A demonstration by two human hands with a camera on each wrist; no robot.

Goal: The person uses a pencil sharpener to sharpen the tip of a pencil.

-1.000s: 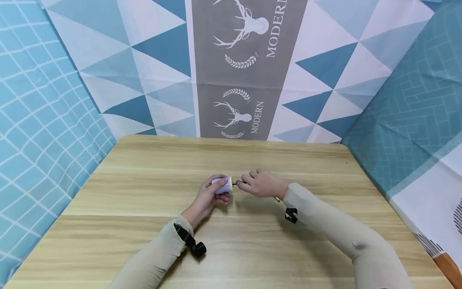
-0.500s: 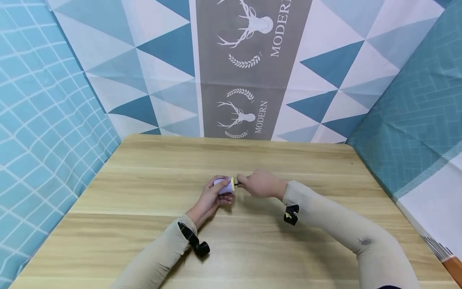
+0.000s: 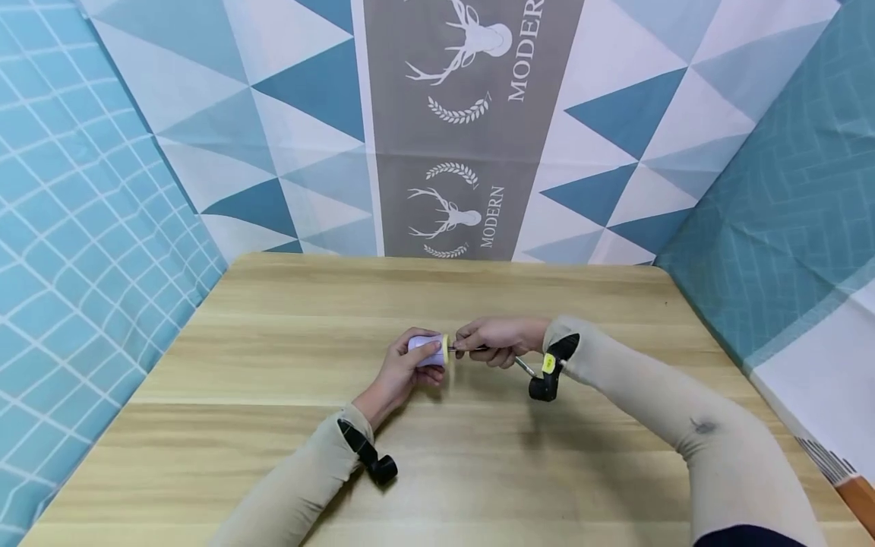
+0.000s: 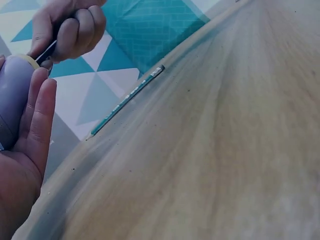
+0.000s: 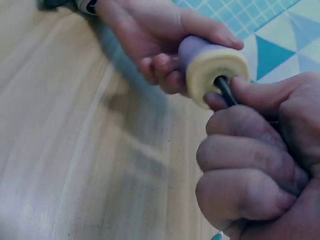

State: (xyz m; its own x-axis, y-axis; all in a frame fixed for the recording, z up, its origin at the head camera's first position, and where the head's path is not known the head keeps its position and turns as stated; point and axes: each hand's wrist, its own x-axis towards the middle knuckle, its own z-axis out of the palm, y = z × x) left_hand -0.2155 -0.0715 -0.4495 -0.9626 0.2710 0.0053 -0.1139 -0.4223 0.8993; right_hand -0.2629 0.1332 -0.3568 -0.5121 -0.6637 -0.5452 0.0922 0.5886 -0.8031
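My left hand (image 3: 402,368) grips a small purple pencil sharpener (image 3: 425,350) with a pale yellow rim, thumb on top. Its open face points toward my right hand (image 3: 504,339). Between the curled fingers of that hand is a thin dark pencil (image 5: 227,92), its front end in the sharpener's hole in the right wrist view. Most of the pencil's length is hidden by the fingers. Both hands are close together over the middle of the table. A teal pencil (image 4: 127,102) with white markings lies on the table, partly behind my right hand in the head view.
The wooden table (image 3: 328,304) reaches back to a patterned cloth wall (image 3: 447,137). Blue gridded cloth (image 3: 89,190) hangs on the left and teal cloth (image 3: 786,205) on the right. A black wrist camera (image 3: 544,386) sits on the right sleeve.
My right hand has rolled over at the wrist, with its fingers and wrist camera now turned more into view. The sharpener, still in my left hand, has shifted slightly right in the head view.
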